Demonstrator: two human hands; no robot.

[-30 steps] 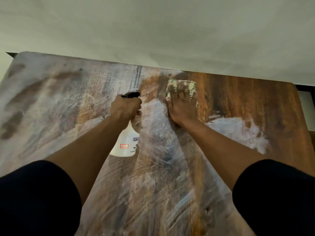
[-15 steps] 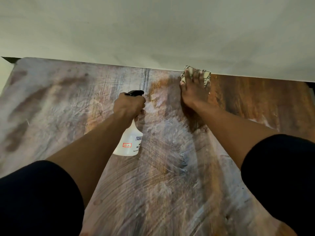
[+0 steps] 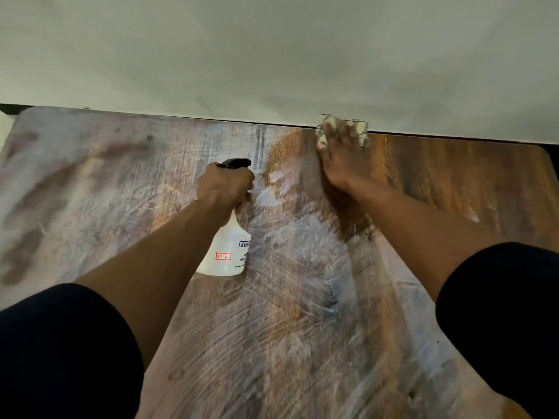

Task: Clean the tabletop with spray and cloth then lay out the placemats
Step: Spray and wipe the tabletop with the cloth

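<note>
A wooden tabletop (image 3: 272,343) fills the view, streaked with pale smears across its left and middle; its right part is darker brown. My left hand (image 3: 225,184) grips the neck of a white spray bottle (image 3: 227,252) with a black trigger head, held over the table's middle. My right hand (image 3: 341,158) lies flat, fingers spread, pressing a pale patterned cloth (image 3: 361,133) against the table's far edge, where it meets the wall. Most of the cloth is hidden under the hand.
A plain pale wall (image 3: 272,55) rises right behind the table's far edge. The table's rounded far corners show at left (image 3: 24,113) and right (image 3: 541,149). No placemats are in view.
My right hand has pushed the cloth away from me, from the table's middle up to the far edge by the wall. The left hand has held the bottle nearly still.
</note>
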